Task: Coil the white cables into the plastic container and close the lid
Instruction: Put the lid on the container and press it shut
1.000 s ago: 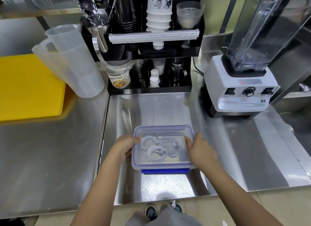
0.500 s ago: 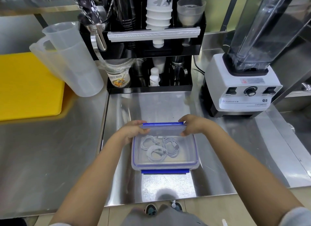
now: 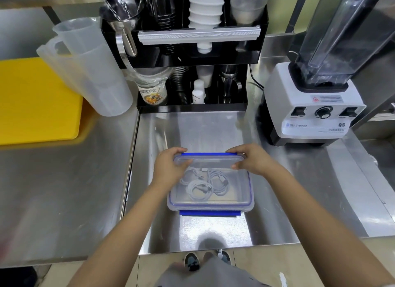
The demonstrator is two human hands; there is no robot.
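A clear plastic container (image 3: pixel 239 199) with a blue-trimmed lid sits on the steel counter. Coiled white cables (image 3: pixel 203 183) lie inside, seen through the lid. My left hand (image 3: pixel 168 165) grips the far left corner, fingers over the blue far latch (image 3: pixel 206 154) and thumb on the lid. At the far right corner my right hand (image 3: pixel 251 158) grips the same latch, its thumb pressing down on the lid. The near blue latch (image 3: pixel 208 213) sticks out flat toward me.
A white blender (image 3: pixel 314 107) stands at the right. A black rack (image 3: pixel 192 58) of cups and utensils sits behind the container. Clear measuring jugs (image 3: pixel 89 68) and a yellow cutting board (image 3: pixel 34 101) are at the left. The counter's front edge is near me.
Both hands moved from the container's sides to its far edge and took hold of the far blue latch. The container stayed in place.
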